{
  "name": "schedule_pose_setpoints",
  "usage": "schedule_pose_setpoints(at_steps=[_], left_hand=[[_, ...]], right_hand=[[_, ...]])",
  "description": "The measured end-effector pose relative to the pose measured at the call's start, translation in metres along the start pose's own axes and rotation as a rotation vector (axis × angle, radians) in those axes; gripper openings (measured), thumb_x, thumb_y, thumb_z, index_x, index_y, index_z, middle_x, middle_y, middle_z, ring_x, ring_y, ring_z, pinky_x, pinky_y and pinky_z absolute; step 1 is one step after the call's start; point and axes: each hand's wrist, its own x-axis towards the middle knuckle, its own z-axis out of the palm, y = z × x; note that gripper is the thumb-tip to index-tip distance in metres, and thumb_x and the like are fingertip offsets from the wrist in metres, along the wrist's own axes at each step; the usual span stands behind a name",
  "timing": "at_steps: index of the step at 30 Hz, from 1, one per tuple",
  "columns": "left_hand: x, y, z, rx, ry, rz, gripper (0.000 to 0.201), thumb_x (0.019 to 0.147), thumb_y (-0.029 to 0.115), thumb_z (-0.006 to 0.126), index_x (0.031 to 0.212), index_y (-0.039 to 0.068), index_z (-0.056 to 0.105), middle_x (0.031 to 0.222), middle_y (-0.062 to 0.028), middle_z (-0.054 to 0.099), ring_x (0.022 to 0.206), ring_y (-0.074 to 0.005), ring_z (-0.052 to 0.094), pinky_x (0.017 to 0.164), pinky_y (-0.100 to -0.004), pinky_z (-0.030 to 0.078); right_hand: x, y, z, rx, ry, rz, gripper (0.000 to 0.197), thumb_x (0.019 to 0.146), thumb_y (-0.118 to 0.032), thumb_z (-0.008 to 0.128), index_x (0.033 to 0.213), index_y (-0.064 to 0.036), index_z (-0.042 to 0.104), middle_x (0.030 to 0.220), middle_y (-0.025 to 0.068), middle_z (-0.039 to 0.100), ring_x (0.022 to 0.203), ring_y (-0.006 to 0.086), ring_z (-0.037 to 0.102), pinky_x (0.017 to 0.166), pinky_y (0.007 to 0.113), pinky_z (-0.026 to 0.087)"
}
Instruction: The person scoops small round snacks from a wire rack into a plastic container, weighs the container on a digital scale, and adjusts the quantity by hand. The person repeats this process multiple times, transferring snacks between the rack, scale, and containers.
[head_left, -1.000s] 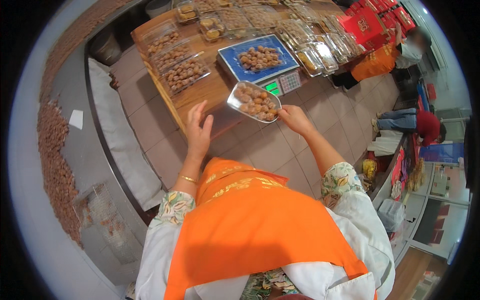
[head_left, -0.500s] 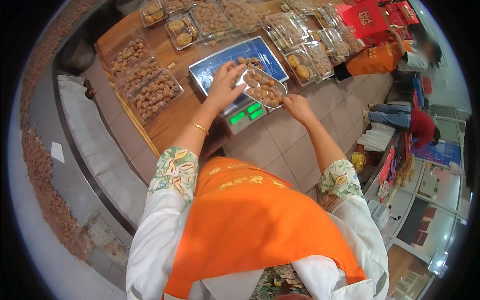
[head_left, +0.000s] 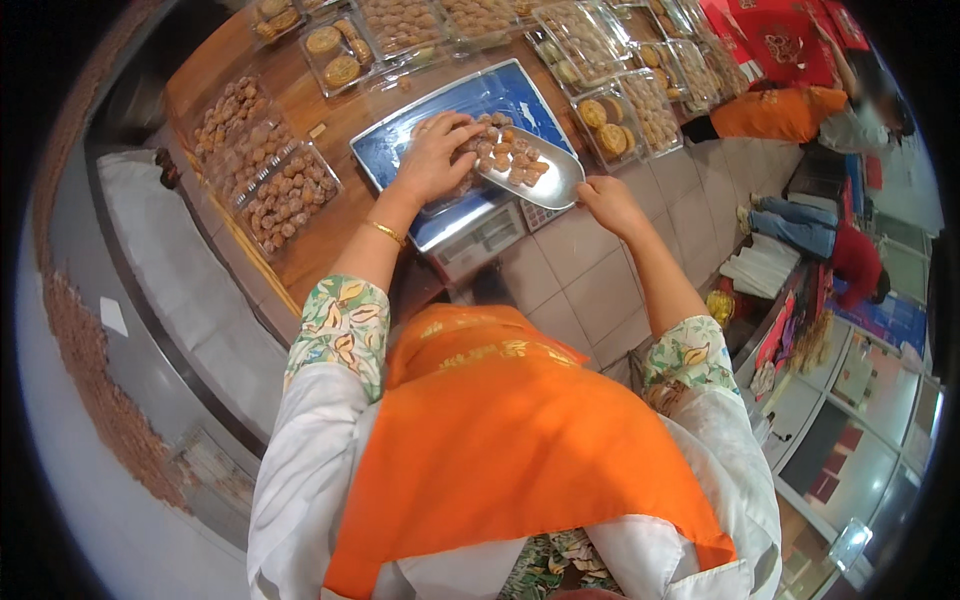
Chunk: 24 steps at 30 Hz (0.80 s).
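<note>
metal scoop [head_left: 556, 184] in outstretched right hand [head_left: 611, 205]

I am counting one metal scoop [head_left: 558, 183], one blue-topped scale [head_left: 537, 108], one wooden surface [head_left: 340, 222], one gold bracelet [head_left: 387, 234], two orange aprons [head_left: 510, 450] and two other people [head_left: 855, 255], while clear boxes [head_left: 618, 163] and brown balls [head_left: 520, 166] are crowding too closely for a sure total.

Shiny metal scoop [head_left: 560, 184], mouth over blue-topped scale [head_left: 537, 108]; round brown snacks [head_left: 514, 161] in scoop, more on scale.
</note>
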Motion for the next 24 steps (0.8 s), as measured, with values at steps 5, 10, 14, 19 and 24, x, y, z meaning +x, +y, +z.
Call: schedule_pose_setpoints(at_steps=[5, 10, 14, 19, 24], left_hand=[[-0.004, 0.007, -0.001, 0.056, 0.07, -0.006, 0.041, 0.08, 0.012, 0.062, 0.12, 0.014, 0.061, 0.129, -0.0104, 0.054, 0.12, -0.0298, 0.05, 0.101, -0.043, 0.037], [-0.006, 0.016, -0.008, 0.004, 0.192, -0.118, 0.033, 0.081, 0.011, 0.062, 0.114, 0.009, 0.062, 0.121, -0.0137, 0.058, 0.114, -0.033, 0.053, 0.097, -0.0416, 0.041], [-0.002, 0.001, -0.02, 0.056, 0.32, -0.278, 0.027, 0.083, 0.012, 0.063, 0.109, 0.005, 0.062, 0.105, -0.0173, 0.061, 0.101, -0.0368, 0.057, 0.085, -0.0418, 0.047], [0.025, -0.038, -0.031, 0.42, 0.388, -0.325, 0.019, 0.087, 0.016, 0.063, 0.103, 0.006, 0.064, 0.094, -0.015, 0.063, 0.086, -0.0325, 0.063, 0.074, -0.0423, 0.051], [0.079, -0.034, -0.03, 0.671, 0.068, -0.546, 0.024, 0.084, 0.023, 0.064, 0.099, 0.005, 0.061, 0.096, -0.0189, 0.065, 0.089, -0.0376, 0.065, 0.076, -0.0466, 0.052]], right_hand=[[-0.003, 0.014, -0.018, 0.045, -0.002, -0.016, 0.04, 0.084, -0.034, 0.046, 0.081, 0.0008, 0.067, 0.084, 0.023, 0.066, 0.082, 0.0373, 0.063, 0.077, 0.043, 0.048], [-0.004, 0.038, -0.011, 0.116, 0.034, -0.085, 0.039, 0.086, -0.032, 0.046, 0.083, 0.0019, 0.066, 0.083, 0.0229, 0.066, 0.08, 0.0367, 0.064, 0.075, 0.043, 0.048], [-0.011, 0.055, -0.005, 0.19, 0.044, -0.1, 0.039, 0.088, -0.032, 0.047, 0.086, 0.0029, 0.065, 0.083, 0.0225, 0.066, 0.08, 0.0364, 0.064, 0.074, 0.042, 0.048], [-0.024, 0.06, -0.007, 0.264, 0.053, -0.113, 0.037, 0.091, -0.03, 0.049, 0.09, 0.004, 0.065, 0.084, 0.0214, 0.067, 0.08, 0.0324, 0.065, 0.073, 0.039, 0.049], [-0.044, 0.072, -0.009, 0.343, 0.072, -0.063, 0.035, 0.092, -0.027, 0.05, 0.091, 0.0038, 0.065, 0.083, 0.0205, 0.067, 0.078, 0.029, 0.066, 0.071, 0.038, 0.049]])
